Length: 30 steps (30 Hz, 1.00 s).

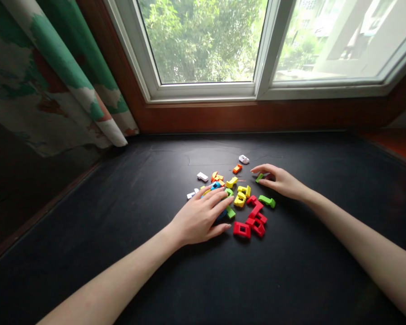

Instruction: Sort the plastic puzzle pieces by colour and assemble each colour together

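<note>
Several small coloured plastic pieces lie in a loose group on the black surface. My left hand (pixel 203 214) rests spread over the group's left side, partly covering blue (pixel 215 185), yellow and green pieces. My right hand (pixel 278 180) is at the group's right edge, fingers apart, beside a small green piece (pixel 259 178) between thumb and fingertips; no firm grip shows. Just below it lies another green piece (pixel 267 201). Red pieces (pixel 242 229) sit at the near right, and yellow ones (pixel 240 199) in the middle.
An orange piece (pixel 237 169) and a white one (pixel 244 159) lie at the far side, another white piece (pixel 202 176) at the left. Behind the black tabletop (pixel 155 180) is a window frame (pixel 203 92); a patterned curtain (pixel 77 85) hangs at the left.
</note>
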### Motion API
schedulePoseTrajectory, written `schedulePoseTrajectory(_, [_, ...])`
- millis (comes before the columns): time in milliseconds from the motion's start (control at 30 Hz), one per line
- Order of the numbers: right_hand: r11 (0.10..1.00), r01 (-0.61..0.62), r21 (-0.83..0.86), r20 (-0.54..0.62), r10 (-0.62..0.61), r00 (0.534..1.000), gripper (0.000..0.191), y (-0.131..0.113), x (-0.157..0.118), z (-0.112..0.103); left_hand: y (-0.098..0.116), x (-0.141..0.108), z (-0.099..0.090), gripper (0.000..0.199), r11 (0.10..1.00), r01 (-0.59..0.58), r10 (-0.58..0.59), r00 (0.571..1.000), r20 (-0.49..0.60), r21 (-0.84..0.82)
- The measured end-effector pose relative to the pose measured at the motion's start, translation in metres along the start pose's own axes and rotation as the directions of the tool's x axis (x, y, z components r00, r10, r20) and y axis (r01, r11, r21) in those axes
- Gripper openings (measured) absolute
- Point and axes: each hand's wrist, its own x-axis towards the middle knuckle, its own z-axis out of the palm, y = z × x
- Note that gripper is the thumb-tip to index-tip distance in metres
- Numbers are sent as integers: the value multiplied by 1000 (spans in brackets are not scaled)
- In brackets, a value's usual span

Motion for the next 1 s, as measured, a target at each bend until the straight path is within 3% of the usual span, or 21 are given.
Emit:
schedulePoseTrajectory(233, [992, 50, -118, -155, -69, 986, 40, 5, 7, 11, -16, -12, -12, 22, 999, -15, 23, 981, -195, 41])
schedulePoseTrajectory(367, [982, 132, -132, -53, -140, 989, 43, -5, 23, 17, -27, -15, -14, 19, 998, 27, -39, 964, -261, -48])
schedulePoseTrajectory(567, [913, 392, -113, 182, -369, 912, 30, -47, 45, 36, -42, -16, -2, 11, 914, 305, -368, 901, -229, -268])
schedulePoseTrajectory(667, [894, 440, -82, 209, -416, 885, 15, -57, 42, 37, -50, -18, 4, 14, 872, 372, -450, 866, -220, -318])
schedulePoseTrajectory(767, [905, 415, -95, 178, -395, 901, 15, -52, 36, 30, -55, -19, 8, 15, 849, 377, -480, 844, -240, -371])
schedulePoseTrajectory(900, [924, 356, -140, 102, -345, 933, 15, -45, 34, 25, -53, -16, 11, 23, 844, 337, -459, 856, -236, -416])
schedulePoseTrajectory(1000, [919, 374, -124, 99, -364, 926, 22, -53, 36, 32, -51, -13, 13, 29, 856, 260, -389, 893, -226, -447])
